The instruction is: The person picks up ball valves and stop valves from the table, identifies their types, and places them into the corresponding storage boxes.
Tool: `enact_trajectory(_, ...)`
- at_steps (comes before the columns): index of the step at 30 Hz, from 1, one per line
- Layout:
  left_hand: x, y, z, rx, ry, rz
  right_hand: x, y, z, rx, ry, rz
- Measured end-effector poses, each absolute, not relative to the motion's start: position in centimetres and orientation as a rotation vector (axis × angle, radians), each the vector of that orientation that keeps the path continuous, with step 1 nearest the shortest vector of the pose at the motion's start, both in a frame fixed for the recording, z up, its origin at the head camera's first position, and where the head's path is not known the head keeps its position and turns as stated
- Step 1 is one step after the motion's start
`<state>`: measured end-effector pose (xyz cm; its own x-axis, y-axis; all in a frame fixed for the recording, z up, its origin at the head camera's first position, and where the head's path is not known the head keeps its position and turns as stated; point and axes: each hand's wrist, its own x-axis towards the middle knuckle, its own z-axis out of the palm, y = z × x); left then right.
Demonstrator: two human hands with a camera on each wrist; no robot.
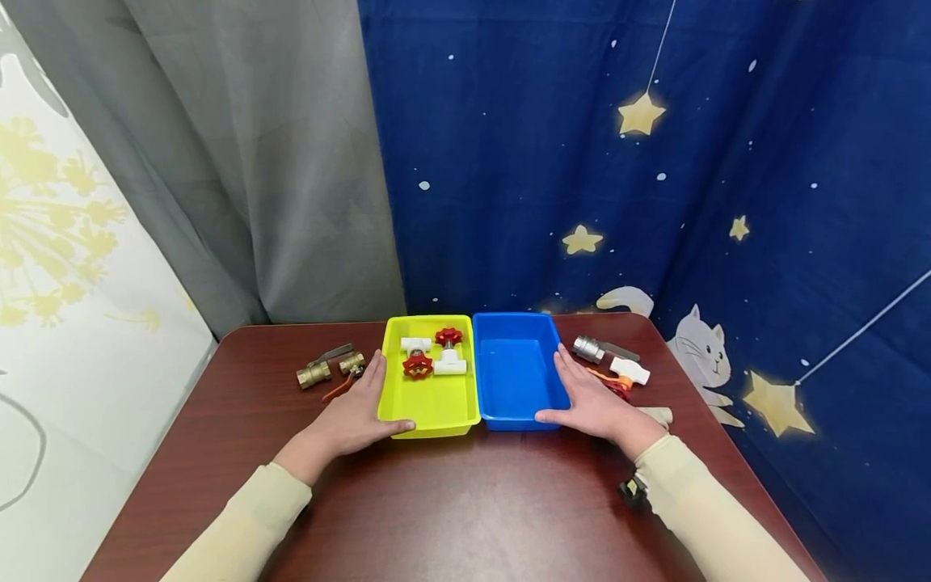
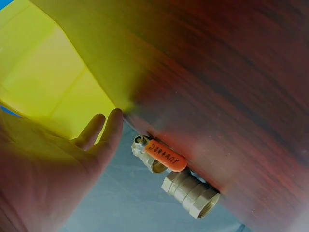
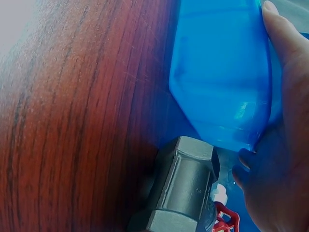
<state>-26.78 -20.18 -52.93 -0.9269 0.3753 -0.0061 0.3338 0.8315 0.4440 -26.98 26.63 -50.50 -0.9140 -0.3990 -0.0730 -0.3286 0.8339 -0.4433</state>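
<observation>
One yellow tray (image 1: 429,406) and one blue tray (image 1: 513,376), apparently being squared up, stand side by side on the table (image 1: 487,505) between the left hand (image 1: 352,416) and right hand (image 1: 592,402), both straight-fingered, the next move likely calling for even inward pressure.

Cream sleeves (image 1: 243,517) are worn, lower left and lower right; a black device (image 1: 631,490), possibly a camera, is seen at the right cuff (image 1: 658,457).

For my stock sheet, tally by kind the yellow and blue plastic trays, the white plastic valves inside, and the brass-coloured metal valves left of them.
Yellow rectangular plastic tray: 1
Blue rectangular plastic tray: 1
Red-wheeled white plastic valves: 2
Lever-handled brass-coloured metal valves: 2
Total: 6
</observation>
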Motion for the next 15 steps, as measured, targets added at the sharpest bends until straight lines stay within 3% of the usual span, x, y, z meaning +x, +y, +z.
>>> enact_trajectory(15,-26.82,-20.24,-52.91,0.570,2.907,0.706,-26.97,26.78,-50.31,-0.567,2.868,-0.671)
